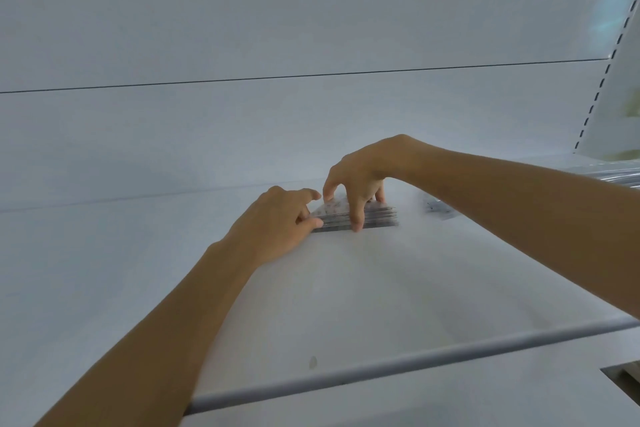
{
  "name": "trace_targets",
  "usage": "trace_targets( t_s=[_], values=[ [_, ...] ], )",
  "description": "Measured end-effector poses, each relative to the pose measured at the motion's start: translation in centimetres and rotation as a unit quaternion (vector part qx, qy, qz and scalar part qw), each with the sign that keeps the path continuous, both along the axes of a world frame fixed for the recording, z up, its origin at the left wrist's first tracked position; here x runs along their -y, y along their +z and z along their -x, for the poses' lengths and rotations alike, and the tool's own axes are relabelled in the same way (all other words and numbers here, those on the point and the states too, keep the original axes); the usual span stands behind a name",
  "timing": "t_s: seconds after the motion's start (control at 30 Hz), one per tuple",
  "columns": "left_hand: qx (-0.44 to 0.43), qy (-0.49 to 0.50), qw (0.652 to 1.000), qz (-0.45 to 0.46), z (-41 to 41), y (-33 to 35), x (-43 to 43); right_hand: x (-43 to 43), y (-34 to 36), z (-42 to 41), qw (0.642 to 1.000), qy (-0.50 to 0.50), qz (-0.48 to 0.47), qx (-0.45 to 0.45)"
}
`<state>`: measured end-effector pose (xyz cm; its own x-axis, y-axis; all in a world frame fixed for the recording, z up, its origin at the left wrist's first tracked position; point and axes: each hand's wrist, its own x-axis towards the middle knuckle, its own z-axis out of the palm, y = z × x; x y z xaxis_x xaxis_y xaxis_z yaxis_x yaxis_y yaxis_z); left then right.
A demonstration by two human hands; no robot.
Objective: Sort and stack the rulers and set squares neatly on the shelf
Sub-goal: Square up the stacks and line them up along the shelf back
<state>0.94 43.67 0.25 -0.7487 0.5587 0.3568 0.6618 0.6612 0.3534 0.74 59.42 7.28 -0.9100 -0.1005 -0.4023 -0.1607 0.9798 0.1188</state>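
Toward the back of the white shelf (381,288) lies a flat stack of clear set squares (377,217), its long near edge running left to right, roughly parallel to the back wall. The left hand (277,222) pinches its left end. The right hand (363,170) arches over it, fingertips clamping the near and far edges.

A slotted white upright (610,87) stands right of the seamed back panel (277,28).

Blurred clear piece (437,208) beside stack (379,217)
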Motion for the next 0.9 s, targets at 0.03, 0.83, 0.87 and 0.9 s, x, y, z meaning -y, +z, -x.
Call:
trace_targets(
  t_s=[0.03, 0.83, 0.87, 0.9],
  values=[
    [0.001, -0.002, 1.0, -0.002, 0.1, -0.1, -0.1, 0.0, 0.0, 0.0, 1.0, 0.0, -0.001, -0.001],
    [0.03, 0.053, 0.998, 0.007, 0.5, -0.3, -0.2, -1.3, -0.1, -0.1, 0.998, 0.017, 0.039, -0.035],
    [0.03, 0.054, 0.998, 0.005, 0.5, -0.3, -0.2, -1.3, -0.2, -0.1, 0.999, 0.016, 0.038, -0.034],
    [0.031, 0.055, 0.998, 0.002, 0.5, -0.3, -0.2, -1.4, -0.2, -0.1, 0.999, 0.015, 0.038, -0.03]
  ],
)
